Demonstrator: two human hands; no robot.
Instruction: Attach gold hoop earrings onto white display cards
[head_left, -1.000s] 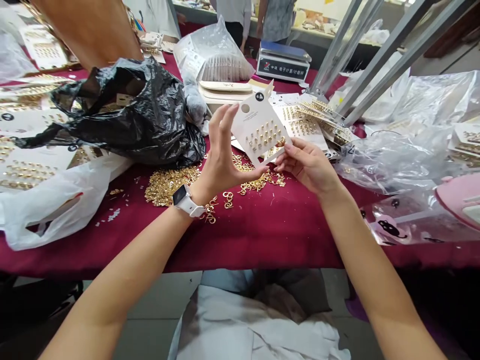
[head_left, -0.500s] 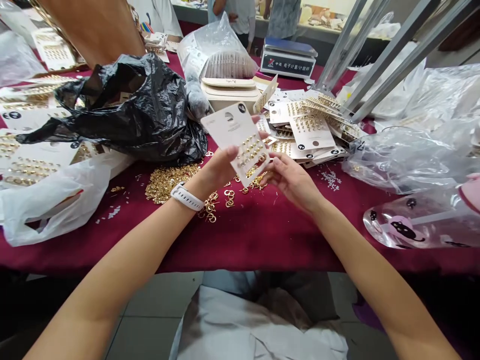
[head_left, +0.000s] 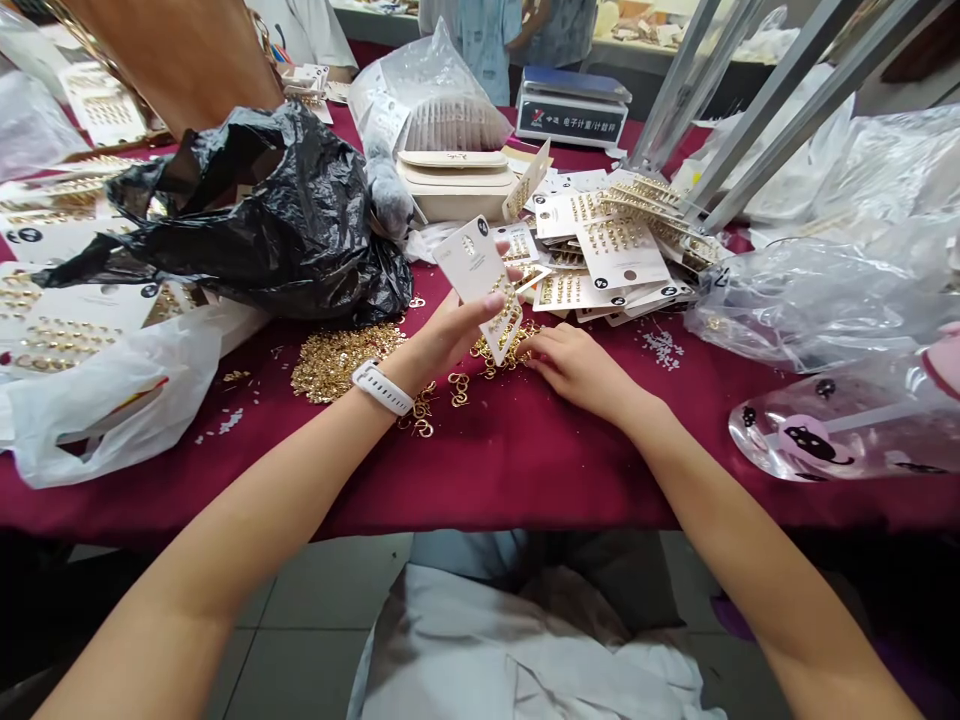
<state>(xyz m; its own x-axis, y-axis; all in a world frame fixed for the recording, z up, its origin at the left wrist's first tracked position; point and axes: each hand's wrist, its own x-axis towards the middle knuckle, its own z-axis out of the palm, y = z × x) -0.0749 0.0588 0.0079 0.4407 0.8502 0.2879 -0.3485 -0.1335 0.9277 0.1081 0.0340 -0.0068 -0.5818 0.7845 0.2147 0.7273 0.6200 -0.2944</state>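
Between thumb and fingers, my left hand (head_left: 454, 325) grips a white earring card (head_left: 471, 262) set with rows of gold earrings. The card is tilted, its lower part partly behind my thumb. My right hand (head_left: 574, 362) is low over the cloth, its bent fingertips at a small heap of gold earrings (head_left: 491, 368); whether a piece is pinched there I cannot make out. A larger pile of small gold pieces (head_left: 337, 365) lies left of my left wrist. A few loose gold hoops (head_left: 459, 388) rest in front of it.
Filled earring cards (head_left: 619, 250) are heaped behind my right hand. A black plastic bag (head_left: 300, 220) and a white bag (head_left: 127, 390) stand left. A clear bottle (head_left: 840, 430) lies right, near metal poles (head_left: 787, 110). A scale (head_left: 574, 108) sits at the back.
My right hand has left the card's edge and lowered to the earring heap. My left hand has turned the card more edge-on and shifted it slightly right.
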